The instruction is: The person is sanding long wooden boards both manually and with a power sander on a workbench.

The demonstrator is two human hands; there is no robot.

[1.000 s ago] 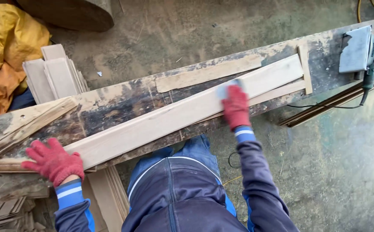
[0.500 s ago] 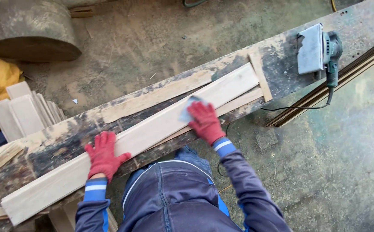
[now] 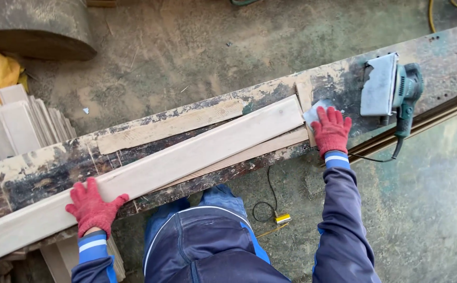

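So my right hand (image 3: 331, 130) has just run off the far end of the long pale board (image 3: 186, 157). Half a second ago it was mid-board with the little grey sanding pad (image 3: 312, 112) under the fingers; now the hand and pad sit past the board's end, on the scuffed counter (image 3: 50, 173) right by the small upright stop strip (image 3: 305, 97). I read that as one full pass along the face finished. The right grip is a flat press, fingers spread over the pad, not really curled round it.

The left hand (image 3: 93, 208) has slid back toward the near end compared with the earlier shot, where it was closer to the middle. It's lying flat and open on the board's edge, pinning it down, not clutching anything.

The board itself lies diagonally along the counter, over a thinner strip beneath. The green electric sander (image 3: 391, 86) sits untouched just beyond my right hand, cord trailing off the counter's edge. The stack of short boards (image 3: 24, 123) is off to the left.
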